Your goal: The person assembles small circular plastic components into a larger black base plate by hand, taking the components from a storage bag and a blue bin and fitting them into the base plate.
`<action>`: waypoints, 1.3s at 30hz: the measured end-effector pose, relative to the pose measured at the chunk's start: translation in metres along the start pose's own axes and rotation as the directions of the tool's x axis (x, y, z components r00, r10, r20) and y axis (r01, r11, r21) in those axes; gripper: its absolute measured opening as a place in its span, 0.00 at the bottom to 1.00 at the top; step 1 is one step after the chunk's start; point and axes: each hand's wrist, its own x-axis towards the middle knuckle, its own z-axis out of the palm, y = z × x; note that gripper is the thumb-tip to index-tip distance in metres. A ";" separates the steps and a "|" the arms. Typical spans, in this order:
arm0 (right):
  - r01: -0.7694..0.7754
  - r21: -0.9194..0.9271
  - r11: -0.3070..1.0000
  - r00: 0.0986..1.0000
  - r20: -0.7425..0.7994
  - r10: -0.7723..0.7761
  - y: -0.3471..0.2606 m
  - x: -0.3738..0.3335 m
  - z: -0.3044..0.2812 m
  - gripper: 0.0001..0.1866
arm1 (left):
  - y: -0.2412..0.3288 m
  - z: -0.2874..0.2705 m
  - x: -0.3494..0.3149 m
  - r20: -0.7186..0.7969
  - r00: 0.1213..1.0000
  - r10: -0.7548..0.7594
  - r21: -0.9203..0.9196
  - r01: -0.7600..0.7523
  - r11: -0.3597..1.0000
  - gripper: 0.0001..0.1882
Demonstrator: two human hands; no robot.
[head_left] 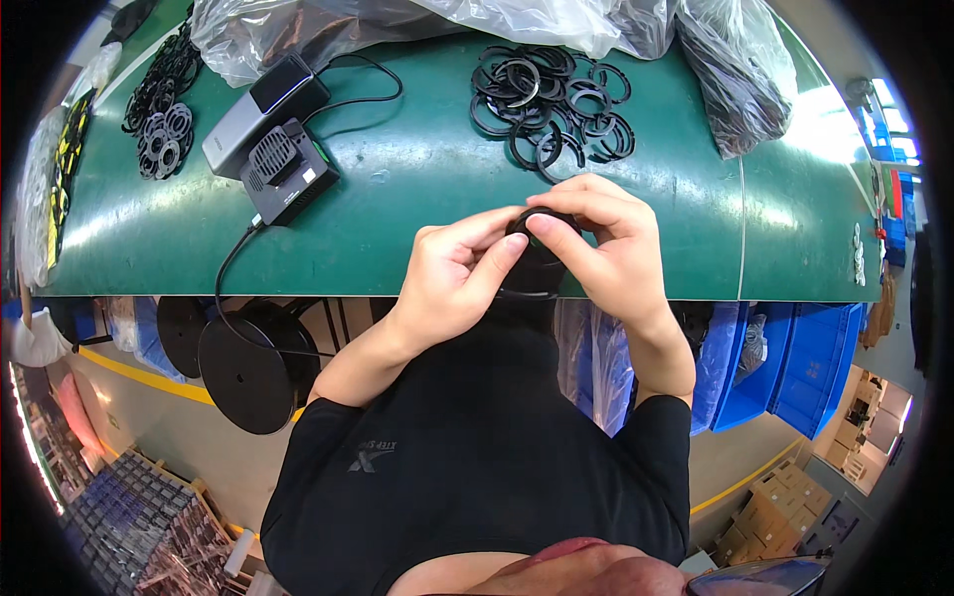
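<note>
Near the front edge of the green table, my left hand (452, 270) and my right hand (613, 243) meet over a black ring (568, 217). Thumbs and fingertips of both hands pinch it, and the fingers hide part of its outline. Just below the hands, a curved black piece (527, 295) shows at the table edge; whether it is separate cannot be made out. Beyond my right hand lies a loose pile of black rings (542, 84), some overlapping. At the far left is another heap of black ring parts (164, 139).
Left of my hands, a grey-and-black power bank (248, 114) and a black boxy device (288, 169) trail cables. Clear plastic bags (735, 60) line the back of the green table (397, 228). Below the edge are black reels (248, 368) at left and blue bins (815, 368) at right.
</note>
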 end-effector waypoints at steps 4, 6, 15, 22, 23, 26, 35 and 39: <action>-0.080 0.054 0.995 0.996 0.051 0.077 0.000 0.000 -0.003 0.07 | -0.001 -0.001 -0.003 -0.039 0.999 -0.011 -0.038 0.010 0.999 0.11; -0.198 0.054 0.979 0.973 0.133 0.190 -0.004 0.001 -0.005 0.08 | 0.003 -0.005 -0.002 -0.017 1.000 -0.019 -0.003 0.019 1.000 0.10; -0.255 0.240 0.937 0.967 0.069 0.246 0.003 -0.002 0.003 0.06 | 0.002 -0.007 0.001 0.016 0.999 -0.042 -0.021 0.042 0.999 0.10; -0.110 0.053 0.992 0.993 0.034 0.109 -0.002 -0.002 -0.001 0.10 | -0.002 -0.011 0.003 0.092 0.973 -0.213 -0.309 0.231 0.922 0.14; -0.029 -0.028 0.999 0.998 -0.052 0.028 -0.006 -0.003 0.000 0.13 | -0.001 -0.011 0.003 0.089 0.973 -0.211 -0.311 0.228 0.923 0.14; 0.096 -0.219 0.971 0.988 -0.098 -0.120 -0.006 -0.012 -0.004 0.22 | 0.001 -0.010 0.005 0.046 0.976 -0.211 -0.281 0.215 0.935 0.15; 0.225 -0.441 0.869 0.966 -0.013 -0.257 -0.008 -0.024 -0.001 0.27 | -0.002 -0.011 0.005 0.102 0.976 -0.194 -0.482 0.219 0.848 0.16; 0.301 -0.489 0.819 0.936 -0.013 -0.352 -0.001 -0.026 0.002 0.28 | -0.002 -0.013 0.006 0.147 0.969 -0.201 -0.453 0.246 0.857 0.18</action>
